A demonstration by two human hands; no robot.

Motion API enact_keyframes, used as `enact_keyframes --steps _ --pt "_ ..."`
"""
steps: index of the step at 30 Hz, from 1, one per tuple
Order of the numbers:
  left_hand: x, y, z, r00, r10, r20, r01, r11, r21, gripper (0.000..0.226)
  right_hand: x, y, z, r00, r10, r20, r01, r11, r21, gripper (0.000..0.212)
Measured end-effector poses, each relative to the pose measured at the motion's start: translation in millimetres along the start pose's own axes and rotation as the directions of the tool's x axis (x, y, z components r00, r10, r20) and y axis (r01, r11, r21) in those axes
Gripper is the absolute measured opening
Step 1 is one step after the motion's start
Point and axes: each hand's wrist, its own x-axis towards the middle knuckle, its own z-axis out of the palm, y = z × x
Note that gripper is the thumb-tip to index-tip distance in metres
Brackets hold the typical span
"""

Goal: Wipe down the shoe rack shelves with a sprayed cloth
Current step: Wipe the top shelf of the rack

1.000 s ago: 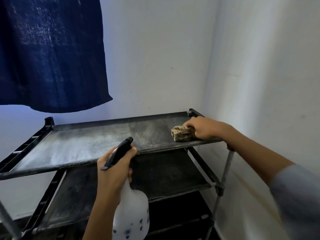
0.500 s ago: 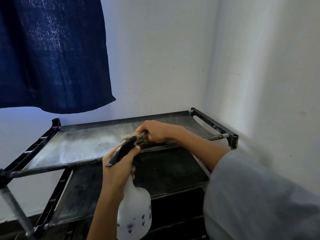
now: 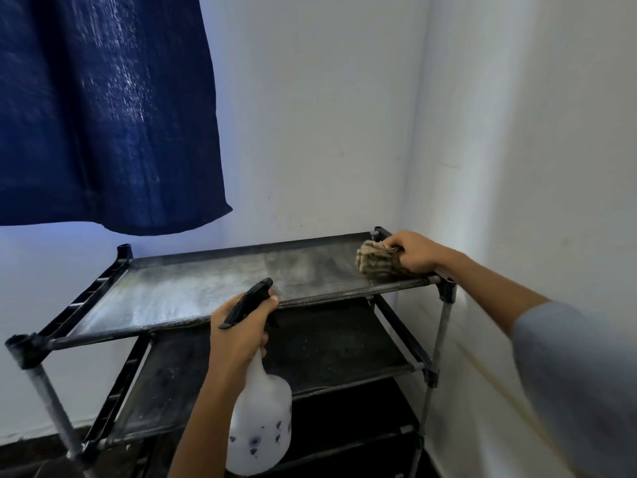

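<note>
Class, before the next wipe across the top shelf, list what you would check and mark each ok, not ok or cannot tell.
1. Right hand grips the cloth: ok.
2. Cloth rests on the top shelf, at its right end: ok.
3. Left hand has a grip on the spray bottle: ok.
4. Bottle held off the shelf, in front: ok.
5. Cloth damp enough: cannot tell.
6. Shelf free of dust: not ok, grey film across it.
</note>
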Motion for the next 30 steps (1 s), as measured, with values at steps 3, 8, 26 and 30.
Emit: enact_keyframes --steps 3,8,26,30 --pt "-1 11 -12 0.999 -0.001 0.049 -0.004 0.995 0.103 0.013 -2 1 -2 0.980 0.124 -0.157 -0.075 0.955 0.288 0.028" --pt "-10 31 -41 0.992 -0.078 0.095 0.048 0.959 0.278 0.022 -9 5 -13 0.947 0.261 -0.188 -0.143 0.865 0.480 0.027" --pt "-20 51 -26 0.995 -0.075 -0.066 0.099 0.836 0.539 0.027 -30 -8 -34 0.924 0.307 -0.228 -0.098 0.767 0.634 0.024" --pt "-17 56 -13 0.973 -0.229 0.022 0.188 0.846 0.498 0.026 -31 -12 -35 0.928 0.297 -0.224 -0.085 0.755 0.650 0.023"
